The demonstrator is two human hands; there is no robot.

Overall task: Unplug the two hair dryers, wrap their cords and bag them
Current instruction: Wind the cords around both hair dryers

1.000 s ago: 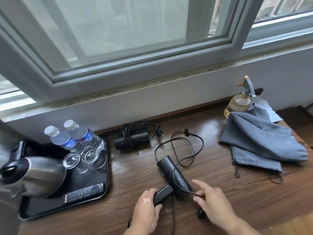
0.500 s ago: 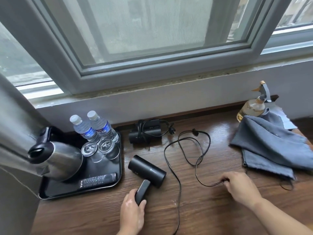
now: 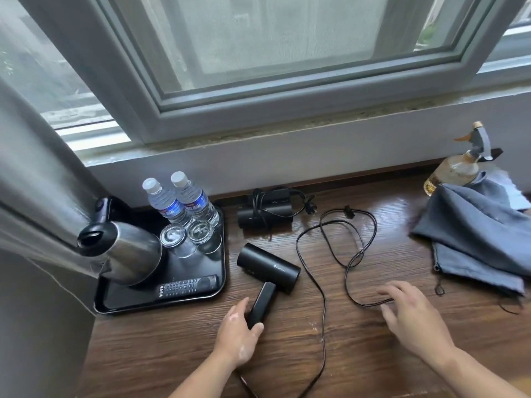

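A black hair dryer [image 3: 268, 267] lies on the wooden counter, barrel pointing up-left. My left hand [image 3: 240, 330] grips its handle. Its loose black cord [image 3: 324, 285] snakes across the counter in loops, with the plug end [image 3: 349, 211] near the wall. My right hand [image 3: 411, 314] rests over a bend of that cord, fingers spread and blurred; whether it pinches the cord is unclear. A second black hair dryer [image 3: 265, 212] lies by the wall with its cord wound around it. Grey-blue cloth bags [image 3: 477, 237] lie heaped at the right.
A black tray [image 3: 161, 300] at left holds a steel kettle [image 3: 126, 254], two water bottles [image 3: 184, 203], two upturned glasses and a remote. A spray bottle [image 3: 459, 168] stands at the back right. A curtain [image 3: 34, 196] hangs at left. The window sill runs above the counter.
The dryer was turned so its barrel points up-left, with my left hand on the handle. My right hand moved right along the cord. The view shifted left.
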